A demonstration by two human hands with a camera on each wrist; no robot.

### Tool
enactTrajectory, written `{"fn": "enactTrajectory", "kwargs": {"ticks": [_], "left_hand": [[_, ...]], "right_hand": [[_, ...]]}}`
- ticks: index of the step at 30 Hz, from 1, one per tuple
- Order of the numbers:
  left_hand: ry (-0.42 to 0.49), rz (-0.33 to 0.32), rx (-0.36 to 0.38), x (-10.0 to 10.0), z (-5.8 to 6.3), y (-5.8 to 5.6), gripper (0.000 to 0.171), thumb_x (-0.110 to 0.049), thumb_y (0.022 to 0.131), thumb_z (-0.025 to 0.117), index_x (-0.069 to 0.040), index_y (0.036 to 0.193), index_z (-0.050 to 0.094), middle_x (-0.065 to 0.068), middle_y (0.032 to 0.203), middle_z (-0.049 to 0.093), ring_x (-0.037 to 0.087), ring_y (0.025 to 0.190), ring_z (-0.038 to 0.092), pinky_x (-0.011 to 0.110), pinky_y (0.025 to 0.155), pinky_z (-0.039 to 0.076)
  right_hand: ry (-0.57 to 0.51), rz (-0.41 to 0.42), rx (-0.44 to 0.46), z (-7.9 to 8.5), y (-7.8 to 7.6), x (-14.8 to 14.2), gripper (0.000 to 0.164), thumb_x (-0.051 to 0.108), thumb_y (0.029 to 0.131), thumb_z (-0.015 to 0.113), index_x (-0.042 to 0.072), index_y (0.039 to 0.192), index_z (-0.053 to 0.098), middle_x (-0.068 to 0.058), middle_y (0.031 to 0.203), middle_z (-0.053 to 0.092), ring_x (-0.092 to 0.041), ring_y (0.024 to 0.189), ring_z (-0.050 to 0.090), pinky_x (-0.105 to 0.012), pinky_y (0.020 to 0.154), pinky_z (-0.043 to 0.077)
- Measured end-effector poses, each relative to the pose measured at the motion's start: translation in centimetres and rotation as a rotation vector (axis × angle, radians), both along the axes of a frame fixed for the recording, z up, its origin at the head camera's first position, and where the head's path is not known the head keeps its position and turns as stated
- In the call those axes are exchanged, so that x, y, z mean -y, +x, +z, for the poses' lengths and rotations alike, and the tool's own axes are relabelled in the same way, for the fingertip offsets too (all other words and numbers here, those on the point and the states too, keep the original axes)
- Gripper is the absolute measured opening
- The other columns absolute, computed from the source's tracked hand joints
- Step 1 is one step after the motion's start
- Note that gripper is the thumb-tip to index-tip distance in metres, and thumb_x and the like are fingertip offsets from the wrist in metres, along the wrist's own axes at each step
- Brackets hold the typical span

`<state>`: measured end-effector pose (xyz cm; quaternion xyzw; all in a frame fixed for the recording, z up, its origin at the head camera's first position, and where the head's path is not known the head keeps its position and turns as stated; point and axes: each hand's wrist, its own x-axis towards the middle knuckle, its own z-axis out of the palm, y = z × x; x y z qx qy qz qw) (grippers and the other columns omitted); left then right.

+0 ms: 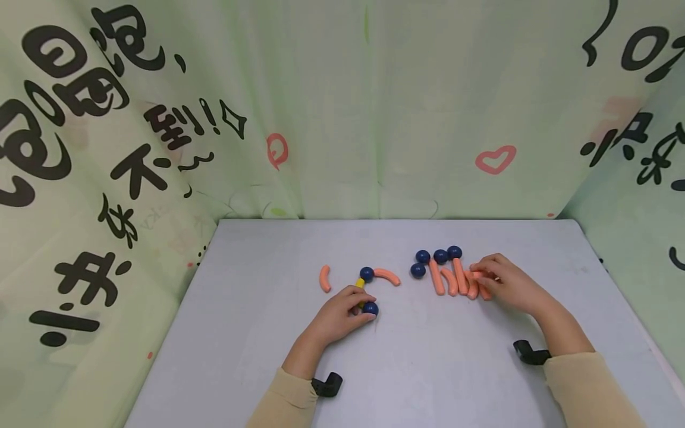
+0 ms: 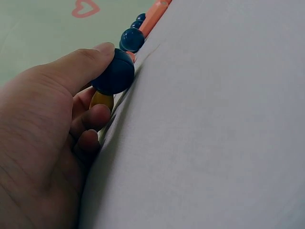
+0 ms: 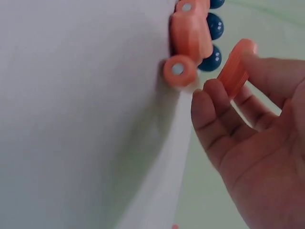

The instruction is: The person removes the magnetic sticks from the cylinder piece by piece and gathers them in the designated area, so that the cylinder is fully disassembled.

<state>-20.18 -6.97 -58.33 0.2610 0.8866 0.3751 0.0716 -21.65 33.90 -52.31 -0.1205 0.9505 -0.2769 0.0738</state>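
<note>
My left hand (image 1: 339,314) grips a navy ball (image 1: 370,308) between thumb and fingers, and a yellow rod (image 1: 360,283) shows beside its fingertips. At that rod's far end sits another navy ball (image 1: 366,274), with a curved orange rod (image 1: 387,276) running right from it. In the right wrist view, my right hand (image 3: 257,129) pinches an orange rod (image 3: 237,69) between thumb and fingertips, next to the end of a row of orange rods (image 3: 180,71). Part of the yellow rod is hidden behind the left fingers.
Several orange rods, straight and curved (image 1: 437,277), lie side by side on the white table (image 1: 428,368), with several navy balls (image 1: 423,257) at their far ends. A lone curved orange rod (image 1: 324,278) lies left. Patterned curtains (image 1: 374,119) enclose the table's back and sides.
</note>
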Motion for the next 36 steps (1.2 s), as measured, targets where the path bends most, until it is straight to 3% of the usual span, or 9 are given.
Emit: {"fn": "enactTrajectory", "kwargs": {"ticks": [7, 12, 16, 24, 30, 36], "left_hand": [[-0.013, 0.0, 0.01, -0.1, -0.1, -0.1, 0.038, -0.045, 0.091, 0.067, -0.03, 0.126, 0.065, -0.011, 0.119, 0.056, 0.001, 0.087, 0.051, 0.016, 0.076, 0.047], [-0.008, -0.007, 0.015, -0.1, 0.0, -0.2, 0.04, -0.046, 0.091, 0.067, -0.03, 0.128, 0.065, -0.011, 0.12, 0.056, 0.001, 0.087, 0.052, 0.016, 0.077, 0.048], [0.003, -0.004, 0.026, 0.0, 0.0, -0.2, 0.041, -0.045, 0.093, 0.065, -0.031, 0.132, 0.063, -0.011, 0.118, 0.057, 0.001, 0.085, 0.051, 0.017, 0.074, 0.047], [0.018, -0.002, 0.003, 0.1, 0.0, -0.2, 0.035, -0.042, 0.101, 0.054, -0.03, 0.133, 0.062, -0.011, 0.117, 0.062, 0.003, 0.089, 0.052, 0.019, 0.077, 0.046], [0.031, -0.009, -0.012, 0.2, 0.2, 0.1, 0.029, -0.034, 0.103, 0.053, -0.031, 0.129, 0.065, -0.011, 0.124, 0.067, 0.006, 0.108, 0.061, 0.028, 0.093, 0.051], [0.061, 0.026, -0.056, 0.0, -0.1, -0.2, 0.029, -0.019, 0.103, 0.054, -0.028, 0.126, 0.068, -0.009, 0.131, 0.061, 0.01, 0.125, 0.056, 0.031, 0.104, 0.048]], "right_hand": [[-0.015, -0.043, 0.003, -0.9, 0.2, -1.1, 0.025, 0.025, 0.099, 0.059, 0.007, 0.116, 0.064, -0.017, 0.126, 0.051, -0.03, 0.106, 0.053, -0.048, 0.09, 0.049], [0.01, -0.054, -0.045, -1.3, 0.5, -1.7, 0.013, 0.015, 0.097, 0.06, 0.01, 0.106, 0.067, -0.014, 0.123, 0.053, -0.026, 0.101, 0.052, -0.035, 0.083, 0.048], [0.018, -0.041, -0.057, -1.4, 0.6, -1.9, 0.016, 0.007, 0.092, 0.06, 0.009, 0.107, 0.067, -0.012, 0.123, 0.053, -0.023, 0.098, 0.049, -0.028, 0.077, 0.044], [0.084, -0.059, -0.049, -1.8, 0.7, -2.1, 0.03, 0.008, 0.091, 0.058, 0.008, 0.121, 0.06, -0.014, 0.121, 0.058, -0.025, 0.096, 0.052, -0.039, 0.08, 0.047], [0.082, -0.056, -0.051, -2.1, 0.6, -2.4, 0.034, 0.011, 0.091, 0.061, 0.008, 0.125, 0.059, -0.011, 0.114, 0.06, -0.024, 0.093, 0.052, -0.04, 0.079, 0.047], [0.101, -0.096, -0.032, -1.7, 0.7, -2.1, 0.035, 0.016, 0.094, 0.058, 0.008, 0.128, 0.058, -0.015, 0.122, 0.059, -0.026, 0.094, 0.053, -0.038, 0.076, 0.046]]}}
